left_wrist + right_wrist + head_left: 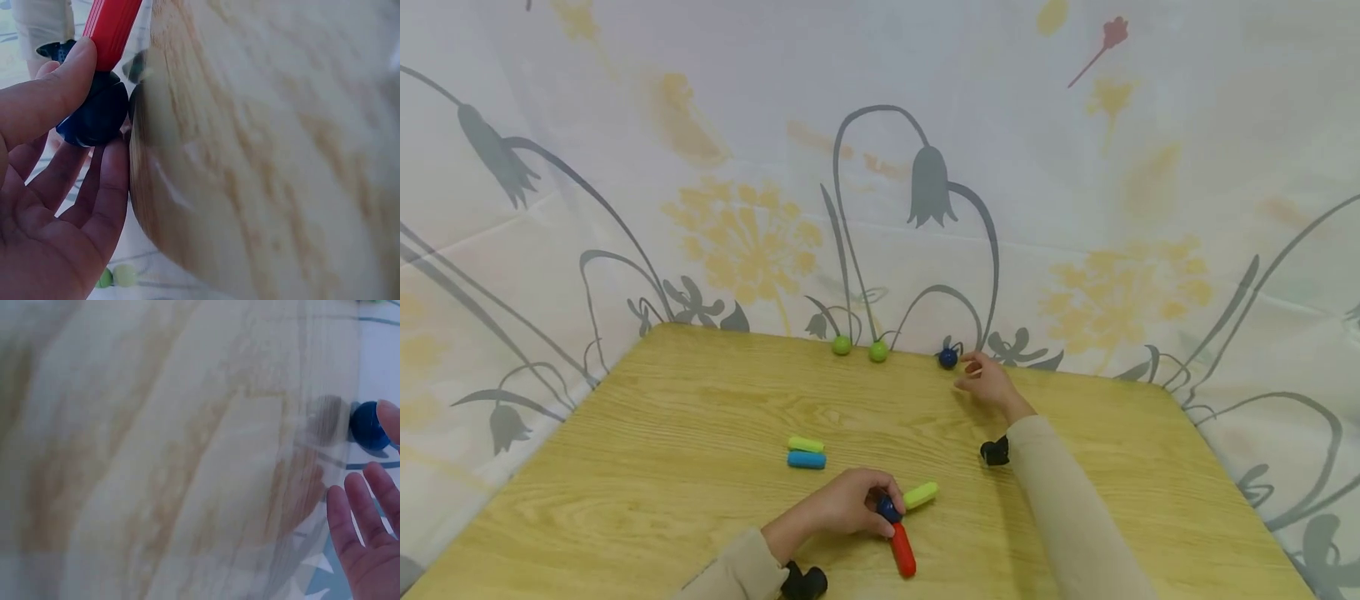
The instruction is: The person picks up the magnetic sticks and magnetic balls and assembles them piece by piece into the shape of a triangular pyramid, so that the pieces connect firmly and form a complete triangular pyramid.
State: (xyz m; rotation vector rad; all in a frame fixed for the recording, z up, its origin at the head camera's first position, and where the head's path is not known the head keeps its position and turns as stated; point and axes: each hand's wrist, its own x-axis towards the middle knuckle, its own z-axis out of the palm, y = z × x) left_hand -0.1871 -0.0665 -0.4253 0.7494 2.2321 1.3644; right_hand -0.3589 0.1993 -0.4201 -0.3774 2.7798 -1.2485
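My left hand (857, 502) grips a dark blue ball (890, 508) between thumb and fingers, low over the table's near half. A red rod (903, 550) extends from this ball toward me, and a yellow-green rod (921, 496) points away to its right. In the left wrist view the red rod (112, 31) meets the blue ball (97, 115) beside the thumb. At the far edge, my right hand (988, 385) reaches toward a second dark blue ball (948, 357), its fingers spread and only slightly bent. The right wrist view has that ball (370, 426) partly behind the thumb.
Two green balls (841, 345) sit by the table's back edge, left of the far blue ball. A short yellow-green rod (806, 444) and a blue rod (807, 460) lie side by side left of centre. A flower-printed cloth (880, 250) hangs behind the wooden table (700, 400).
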